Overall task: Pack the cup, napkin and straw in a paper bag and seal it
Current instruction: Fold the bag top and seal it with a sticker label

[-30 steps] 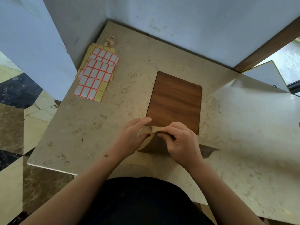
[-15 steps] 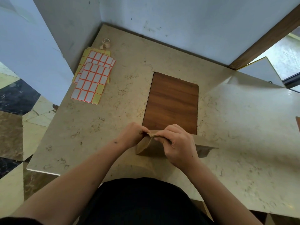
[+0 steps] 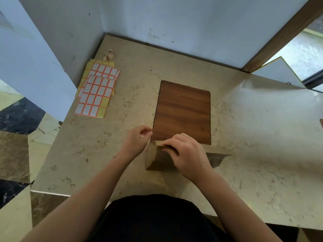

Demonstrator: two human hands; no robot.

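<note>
**Both hands at the bag's folded top**

Standing near the table's [image 3: 262, 137] front edge, the bag [image 3: 157, 159] sits at 6 o'clock from the wooden board [image 3: 183, 110], touching its near edge. The right hand [image 3: 188, 154] lies over the bag's top, fingers curled and pinching the folded rim from the right. The left hand [image 3: 138, 142] is at the rim's left end, at 9 o'clock from the fold; its fingers are curled, thumb against the paper corner, though whether they pinch it I cannot tell. Label sheets [image 3: 97, 89] lie at 10 o'clock, well apart, with a tape roll [image 3: 109, 54] just beyond them.
</note>
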